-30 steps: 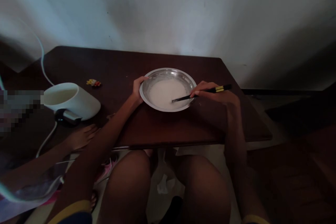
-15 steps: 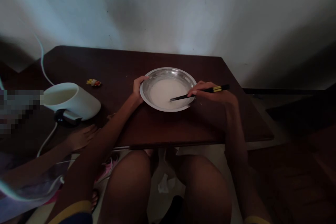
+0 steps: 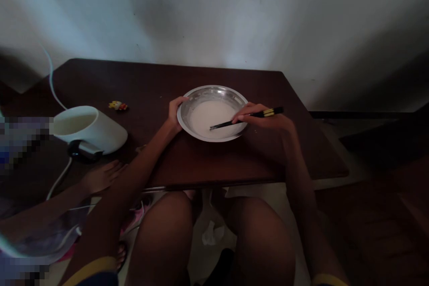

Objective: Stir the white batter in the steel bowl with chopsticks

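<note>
A shallow metal bowl [image 3: 217, 91] sits on the dark wooden table, with a pale, milky batter-like liquid [image 3: 211, 116] in it. My left hand [image 3: 174, 114] grips the bowl's left rim, thumb over the edge. Closed around a pair of black chopsticks [image 3: 223, 124] with yellow-marked ends is my right hand [image 3: 258, 115], above the bowl's right rim. The chopstick tips dip into the liquid near the middle of the bowl.
To the left stands a white lamp-like or jug-shaped container [image 3: 109, 132] with a black handle part and a white cord [image 3: 52, 71]. A small yellow and red toy figure [image 3: 118, 106] lies behind it. Another person's hand [image 3: 102, 176] rests by the table's front edge [image 3: 217, 184]. A wall [image 3: 208, 18] rises behind.
My right hand and the chopsticks have shifted left, the tips moving through the liquid. My left hand keeps its hold on the bowl's rim.
</note>
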{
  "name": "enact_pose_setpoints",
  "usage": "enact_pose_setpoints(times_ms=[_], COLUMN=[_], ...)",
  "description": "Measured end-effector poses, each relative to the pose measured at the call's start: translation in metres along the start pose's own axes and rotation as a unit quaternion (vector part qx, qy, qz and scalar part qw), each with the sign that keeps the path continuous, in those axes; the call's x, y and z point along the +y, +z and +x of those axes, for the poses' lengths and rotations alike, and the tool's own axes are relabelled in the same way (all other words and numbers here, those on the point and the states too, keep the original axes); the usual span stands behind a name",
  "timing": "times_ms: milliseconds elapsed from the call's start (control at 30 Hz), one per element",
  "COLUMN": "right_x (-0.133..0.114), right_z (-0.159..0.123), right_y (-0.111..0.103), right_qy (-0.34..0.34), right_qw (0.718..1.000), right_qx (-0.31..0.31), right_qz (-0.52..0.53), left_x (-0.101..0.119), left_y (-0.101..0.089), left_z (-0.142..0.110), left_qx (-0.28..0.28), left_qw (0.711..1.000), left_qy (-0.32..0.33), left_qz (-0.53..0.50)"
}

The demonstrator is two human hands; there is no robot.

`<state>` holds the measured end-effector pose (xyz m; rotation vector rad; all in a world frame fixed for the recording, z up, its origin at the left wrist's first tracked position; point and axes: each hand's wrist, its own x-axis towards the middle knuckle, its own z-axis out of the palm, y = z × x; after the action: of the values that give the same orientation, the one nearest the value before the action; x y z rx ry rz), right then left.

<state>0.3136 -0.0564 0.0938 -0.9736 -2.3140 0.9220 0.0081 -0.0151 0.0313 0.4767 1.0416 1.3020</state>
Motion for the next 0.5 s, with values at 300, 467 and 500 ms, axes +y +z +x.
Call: enact_pose_setpoints(times_ms=[300,467,500], right_x=[0.027,0.005,0.0], right_z=[0.005,-0.02,-0.016], right_y=[-0.009,-0.024,-0.018], right_qy=[0.074,0.04,0.031], right_qw=[0.985,0.997,0.999], right_qx=[0.131,0.05,0.026], right_qz=[-0.084,-0.031,-0.019], left_x=[0.0,-0.002,-0.002], left_y=[0.001,-0.001,-0.003], left_z=[0.0,0.002,0.003], left_qx=[-0.011,-0.011,-0.014], left_qw=[1.0,1.0,1.0], left_qy=[-0.006,0.002,0.002], left_qz=[-0.004,-0.006,-0.006])
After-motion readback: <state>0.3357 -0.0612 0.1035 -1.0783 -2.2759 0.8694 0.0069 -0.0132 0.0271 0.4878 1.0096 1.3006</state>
